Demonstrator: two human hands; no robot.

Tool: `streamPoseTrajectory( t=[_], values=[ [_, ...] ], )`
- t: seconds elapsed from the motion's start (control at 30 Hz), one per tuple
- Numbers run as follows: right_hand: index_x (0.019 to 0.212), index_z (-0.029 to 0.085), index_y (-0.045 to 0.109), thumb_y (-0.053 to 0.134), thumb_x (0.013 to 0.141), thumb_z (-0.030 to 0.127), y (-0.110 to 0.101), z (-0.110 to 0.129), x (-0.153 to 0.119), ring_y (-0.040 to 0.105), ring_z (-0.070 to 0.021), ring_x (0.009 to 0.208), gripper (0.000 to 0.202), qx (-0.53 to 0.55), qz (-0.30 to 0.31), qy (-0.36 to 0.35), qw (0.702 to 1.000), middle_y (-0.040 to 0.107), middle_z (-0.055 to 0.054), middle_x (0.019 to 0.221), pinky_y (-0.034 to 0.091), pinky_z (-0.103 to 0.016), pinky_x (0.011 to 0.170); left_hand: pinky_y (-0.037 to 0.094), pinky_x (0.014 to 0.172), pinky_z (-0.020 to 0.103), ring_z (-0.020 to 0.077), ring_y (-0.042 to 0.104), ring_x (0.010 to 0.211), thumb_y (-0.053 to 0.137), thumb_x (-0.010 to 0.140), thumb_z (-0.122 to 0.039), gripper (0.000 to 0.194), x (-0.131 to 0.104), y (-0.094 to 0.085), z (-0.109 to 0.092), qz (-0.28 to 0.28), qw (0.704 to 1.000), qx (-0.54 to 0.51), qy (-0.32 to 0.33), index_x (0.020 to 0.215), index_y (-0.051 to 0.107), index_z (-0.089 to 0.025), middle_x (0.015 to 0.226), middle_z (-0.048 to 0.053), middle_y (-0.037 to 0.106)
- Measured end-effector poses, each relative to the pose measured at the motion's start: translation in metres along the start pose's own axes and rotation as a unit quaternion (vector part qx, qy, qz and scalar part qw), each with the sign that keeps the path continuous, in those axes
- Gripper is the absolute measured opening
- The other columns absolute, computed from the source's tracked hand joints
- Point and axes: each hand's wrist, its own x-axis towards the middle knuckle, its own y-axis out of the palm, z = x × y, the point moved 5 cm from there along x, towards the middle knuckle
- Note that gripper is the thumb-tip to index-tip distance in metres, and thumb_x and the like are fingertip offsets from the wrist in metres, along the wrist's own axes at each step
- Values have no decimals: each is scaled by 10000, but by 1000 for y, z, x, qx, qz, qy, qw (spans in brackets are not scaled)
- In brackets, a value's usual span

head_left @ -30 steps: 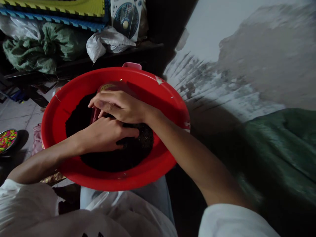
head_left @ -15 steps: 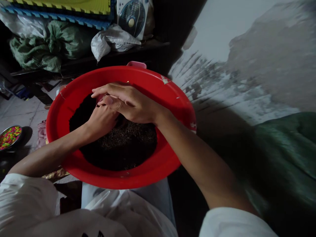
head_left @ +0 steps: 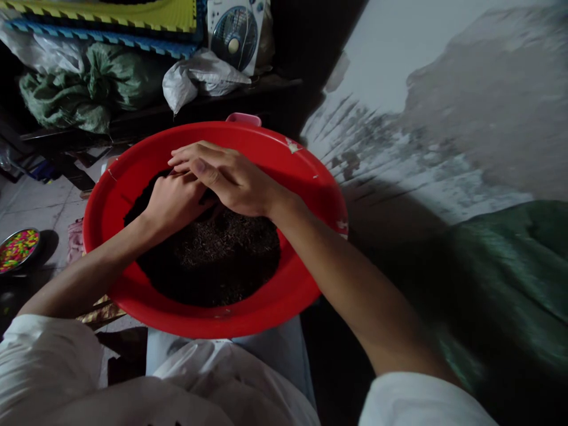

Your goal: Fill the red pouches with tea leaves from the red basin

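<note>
A large red plastic basin (head_left: 306, 290) rests at my lap, holding a loose, dark brown material (head_left: 231, 242) like small dry flakes or husks. My hands are together over its far left part. My left hand (head_left: 175, 198) is the lower one, back up and fingers bent; its fingertips are hidden, so anything inside it cannot be seen. Across it lies my right hand (head_left: 239, 180), fingers stretched out to the left and thumb raised. No object shows in the right hand.
A metal bowl of bright coloured pieces (head_left: 20, 249) is on the floor at left. Behind the basin are a pink handle (head_left: 244, 119), a white bag (head_left: 199, 77), green sacks (head_left: 97, 83) and a fan (head_left: 235, 38). A peeling wall (head_left: 479, 94) and dark green sack (head_left: 523, 260) flank the right.
My left hand has drawn slightly left and nearer, sliding under the right hand. My right thumb has lifted. The right hand remains over the left, and the basin has hardly moved.
</note>
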Motion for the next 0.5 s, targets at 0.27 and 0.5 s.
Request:
streamPoseTrajectory(
  t=[0.27,0.5],
  values=[
    [1269,248,680,327,1105,515,-11,-1,-1,584,-227,1352,472,-34,-32,8,999,670,-60,1354,421,-407,1216,547,751,327,198,701,867,394,1073,-441,350,0,-19,20,-158,979,-21,125,1129,681,-249,906,63,695],
    [1392,197,589,357,1096,495,-10,-9,-2,583,-230,1375,480,5,-44,7,999,629,-75,1436,444,-409,1202,558,857,373,212,682,957,316,1096,-437,346,5,-24,64,-294,952,-69,49,1186,608,-275,1046,74,681]
  ],
)
